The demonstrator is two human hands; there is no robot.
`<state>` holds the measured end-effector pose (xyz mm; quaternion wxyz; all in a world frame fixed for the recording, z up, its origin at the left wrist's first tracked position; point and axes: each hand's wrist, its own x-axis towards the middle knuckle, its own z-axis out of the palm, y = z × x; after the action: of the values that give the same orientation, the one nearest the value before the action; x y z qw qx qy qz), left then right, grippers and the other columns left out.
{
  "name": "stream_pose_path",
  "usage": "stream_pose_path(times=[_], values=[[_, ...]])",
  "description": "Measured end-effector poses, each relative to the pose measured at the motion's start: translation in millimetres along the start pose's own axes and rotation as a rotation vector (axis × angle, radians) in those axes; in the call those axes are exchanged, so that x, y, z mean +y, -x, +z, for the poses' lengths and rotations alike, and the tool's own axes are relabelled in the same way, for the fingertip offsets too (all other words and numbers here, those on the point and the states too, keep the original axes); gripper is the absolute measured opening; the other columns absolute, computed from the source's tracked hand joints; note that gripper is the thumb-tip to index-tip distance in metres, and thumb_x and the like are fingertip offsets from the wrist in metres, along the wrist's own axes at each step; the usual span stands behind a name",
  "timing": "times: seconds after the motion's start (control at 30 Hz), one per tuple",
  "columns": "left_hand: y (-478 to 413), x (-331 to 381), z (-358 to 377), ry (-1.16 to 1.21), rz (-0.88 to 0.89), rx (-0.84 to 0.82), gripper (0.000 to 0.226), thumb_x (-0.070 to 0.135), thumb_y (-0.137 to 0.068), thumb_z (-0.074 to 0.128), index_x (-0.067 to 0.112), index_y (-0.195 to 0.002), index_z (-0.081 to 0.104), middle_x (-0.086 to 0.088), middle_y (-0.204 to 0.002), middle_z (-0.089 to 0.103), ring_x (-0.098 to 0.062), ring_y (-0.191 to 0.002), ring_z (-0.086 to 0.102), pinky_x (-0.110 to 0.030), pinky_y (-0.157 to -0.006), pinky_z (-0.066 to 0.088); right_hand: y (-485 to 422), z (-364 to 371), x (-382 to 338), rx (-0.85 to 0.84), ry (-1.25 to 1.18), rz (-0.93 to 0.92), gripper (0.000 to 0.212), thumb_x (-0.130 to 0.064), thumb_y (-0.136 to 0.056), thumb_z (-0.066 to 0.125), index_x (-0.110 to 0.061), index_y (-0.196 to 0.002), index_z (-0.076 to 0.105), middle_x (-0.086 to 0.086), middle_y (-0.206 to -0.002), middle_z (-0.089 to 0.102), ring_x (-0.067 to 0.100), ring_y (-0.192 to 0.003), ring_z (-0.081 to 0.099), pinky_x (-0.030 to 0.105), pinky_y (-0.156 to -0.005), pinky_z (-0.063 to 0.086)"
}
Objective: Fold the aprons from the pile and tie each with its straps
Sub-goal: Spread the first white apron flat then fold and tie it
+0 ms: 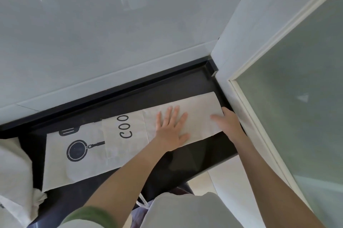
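Closest to me, a pale strap (142, 202) dangled below the front edge of the bench (204, 155); I could not tell which cloth it belonged to. If it was this apron's, I judged it could snag on the edge and drag the fold askew at the next turn. At my left the pile (13, 164) of loose aprons sat just beside the near end of the apron (89, 161) in work, which lay along the bench as a long narrow strip, with its pan print (77, 150) toward the pile. Crowded like that, the strip's left end could catch in the heap.

Further out, my left hand (171, 128) lay palm down on the right half of the strip. Its fingers were straight and spread, so the grip was wide apart, pressing and holding nothing. The forearm reached in on a diagonal from the lower left.

My right hand (229, 121) sat at the strip's right end, its thumb (216, 116) laid on top of the cloth and pointing toward the left hand. Its fingers dropped past the end edge out of sight, so I could not tell whether that grip was clamped on the cloth or only resting.

That end lay close against the corner where the pale wall (111, 32) met a frosted glass door (297, 97). With so little room, I reckoned the layers might slip apart as the end was lifted.
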<state>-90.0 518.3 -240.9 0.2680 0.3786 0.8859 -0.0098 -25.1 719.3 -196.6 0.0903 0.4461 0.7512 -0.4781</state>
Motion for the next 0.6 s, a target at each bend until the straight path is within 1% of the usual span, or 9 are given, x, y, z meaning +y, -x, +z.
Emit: stream_pose_path(times=[0.07, 0.13, 0.2, 0.27, 0.3, 0.4, 0.5, 0.53, 0.6], values=[[0, 2, -1, 0.054, 0.0, 0.079, 0.07, 0.058, -0.097, 0.029, 0.033, -0.153, -0.003, -0.003, -0.16, -0.021, -0.029, -0.147, -0.019, -0.054, -0.117, -0.008, 9, 5, -6, 0.011, 0.019, -0.138, 0.007, -0.016, -0.088, 0.058, -0.01, -0.09, 0.055, 0.007, -0.09, 0.063, 0.025, -0.086, 0.062, 0.03, -0.069, 0.046], [1, 8, -11, 0.263, -0.022, 0.216, 0.051, 0.045, -0.1, 0.035, 0.03, -0.148, 0.03, -0.003, -0.159, 0.013, -0.025, -0.144, 0.012, -0.042, -0.115, 0.009, 22, 13, -11, -0.022, 0.102, -0.263, 0.005, -0.02, -0.091, 0.059, -0.017, -0.092, 0.055, 0.0, -0.085, 0.062, 0.018, -0.08, 0.06, 0.024, -0.066, 0.043], [0, 16, -26, 0.733, -0.059, 0.217, 0.036, 0.035, -0.104, 0.032, 0.022, -0.128, 0.056, -0.004, -0.139, 0.045, -0.017, -0.124, 0.038, -0.029, -0.104, 0.023, 33, 21, -14, -0.092, 0.152, -0.343, 0.007, -0.025, -0.092, 0.06, -0.025, -0.098, 0.056, -0.008, -0.085, 0.062, 0.01, -0.079, 0.06, 0.021, -0.067, 0.047], [0, 23, -41, 1.264, -0.128, 0.095, 0.033, 0.042, -0.103, 0.034, 0.022, -0.107, 0.06, -0.006, -0.115, 0.061, -0.015, -0.104, 0.055, -0.028, -0.098, 0.04, 38, 30, -12, -0.156, 0.223, -0.396, 0.012, -0.031, -0.092, 0.061, -0.03, -0.103, 0.055, -0.014, -0.087, 0.061, 0.007, -0.08, 0.06, 0.022, -0.073, 0.051], [-3, 26, -46, 1.36, -0.178, 0.063, 0.032, 0.049, -0.1, 0.038, 0.023, -0.102, 0.057, -0.004, -0.107, 0.064, -0.015, -0.099, 0.06, -0.032, -0.095, 0.048, 39, 34, -9, -0.176, 0.268, -0.43, 0.013, -0.032, -0.092, 0.061, -0.032, -0.104, 0.055, -0.015, -0.088, 0.059, 0.006, -0.081, 0.059, 0.022, -0.075, 0.05], [-17, 25, -49, 1.144, -0.343, 0.057, 0.034, 0.048, -0.095, 0.048, 0.016, -0.104, 0.052, -0.004, -0.099, 0.062, -0.017, -0.091, 0.06, -0.031, -0.079, 0.052, 37, 47, 4, -0.142, 0.38, -0.609, 0.025, -0.029, -0.087, 0.068, -0.024, -0.11, 0.057, -0.01, -0.104, 0.058, 0.005, -0.099, 0.05, 0.023, -0.089, 0.046], [-27, 16, -47, 1.088, -0.453, 0.133, 0.026, 0.029, -0.101, 0.039, 0.01, -0.104, 0.056, -0.007, -0.096, 0.061, -0.017, -0.081, 0.056, -0.026, -0.068, 0.048, 30, 61, 26, -0.065, 0.482, -0.705, 0.067, -0.02, -0.083, 0.074, -0.014, -0.142, 0.043, 0.0, -0.143, 0.046, 0.014, -0.132, 0.037, 0.03, -0.111, 0.032], [-28, 14, -47, 1.078, -0.473, 0.11, 0.027, 0.025, -0.102, 0.036, 0.008, -0.102, 0.057, -0.009, -0.095, 0.06, -0.018, -0.081, 0.055, -0.027, -0.068, 0.048, 27, 64, 34, -0.044, 0.554, -0.721, 0.073, -0.016, -0.084, 0.072, -0.012, -0.148, 0.036, 0.002, -0.15, 0.039, 0.017, -0.14, 0.032, 0.032, -0.113, 0.029], [-30, 9, -42, 1.089, -0.5, 0.056, 0.03, 0.023, -0.101, 0.035, 0.005, -0.106, 0.058, -0.014, -0.101, 0.061, -0.025, -0.092, 0.059, -0.037, -0.082, 0.052, 23, 71, 48, -0.012, 0.684, -0.758, 0.078, -0.01, -0.086, 0.07, -0.012, -0.151, 0.027, 0.002, -0.156, 0.029, 0.018, -0.145, 0.018, 0.033, -0.114, 0.027]])
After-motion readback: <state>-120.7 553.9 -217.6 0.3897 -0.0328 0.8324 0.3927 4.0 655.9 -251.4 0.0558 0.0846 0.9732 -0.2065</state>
